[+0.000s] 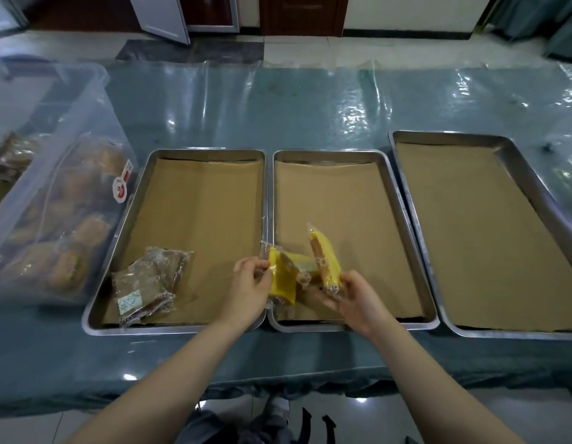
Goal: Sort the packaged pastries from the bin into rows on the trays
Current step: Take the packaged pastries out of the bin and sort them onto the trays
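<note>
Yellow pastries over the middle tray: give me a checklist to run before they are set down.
1. Left hand grips a yellow pastry: ok.
2. Right hand grips the other yellow pastry: ok.
3. Both held over the middle tray: ok.
4. Bare paper there for a row: ok.
5. Brown pastries lie apart, in the left tray: ok.
6. Wrappers sealed: cannot tell.

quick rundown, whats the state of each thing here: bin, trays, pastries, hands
clear plastic bin: on the table's left, holds wrapped pastries
left steel tray: paper-lined, brown wrapped pastries piled at its near left corner
middle steel tray: paper-lined, no pastry set down clear of the hands
right steel tray: paper-lined, nothing on it
left hand: gripping a yellow wrapped pastry
right hand: gripping an upright yellow pastry
</note>
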`<action>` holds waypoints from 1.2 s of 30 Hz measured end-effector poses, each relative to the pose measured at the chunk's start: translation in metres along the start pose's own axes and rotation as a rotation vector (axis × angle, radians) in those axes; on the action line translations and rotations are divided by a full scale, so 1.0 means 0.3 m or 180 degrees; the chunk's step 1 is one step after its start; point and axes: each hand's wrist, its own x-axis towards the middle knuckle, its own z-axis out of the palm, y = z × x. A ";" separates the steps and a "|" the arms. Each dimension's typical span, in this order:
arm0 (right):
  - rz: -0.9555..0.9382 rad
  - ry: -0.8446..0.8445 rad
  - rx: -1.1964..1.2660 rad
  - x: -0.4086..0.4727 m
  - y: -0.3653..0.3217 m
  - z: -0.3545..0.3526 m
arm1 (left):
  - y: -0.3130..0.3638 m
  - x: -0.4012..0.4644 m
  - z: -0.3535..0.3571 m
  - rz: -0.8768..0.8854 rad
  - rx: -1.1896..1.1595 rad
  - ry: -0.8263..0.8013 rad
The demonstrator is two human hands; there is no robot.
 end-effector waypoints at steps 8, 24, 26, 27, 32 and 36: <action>0.0398 0.0385 -0.2281 0.007 -0.010 0.043 | 0.005 0.002 0.022 -0.0119 0.0127 -0.0090; -0.0468 0.1231 -0.5551 0.109 0.030 0.027 | 0.009 -0.045 0.025 0.0175 0.0842 -0.0441; -0.0438 0.1216 -0.5581 0.100 0.016 0.012 | 0.009 -0.049 0.020 0.0215 0.0932 -0.0532; -0.0432 0.1155 -0.5626 0.093 0.012 0.003 | 0.009 -0.051 0.019 0.0236 0.0974 -0.0586; -0.0431 0.1115 -0.5729 0.071 0.007 -0.026 | 0.004 -0.063 0.014 0.0396 0.1150 -0.0684; -0.0760 0.1374 -0.5446 0.060 -0.024 -0.002 | 0.010 -0.054 -0.014 0.0406 0.1016 -0.0659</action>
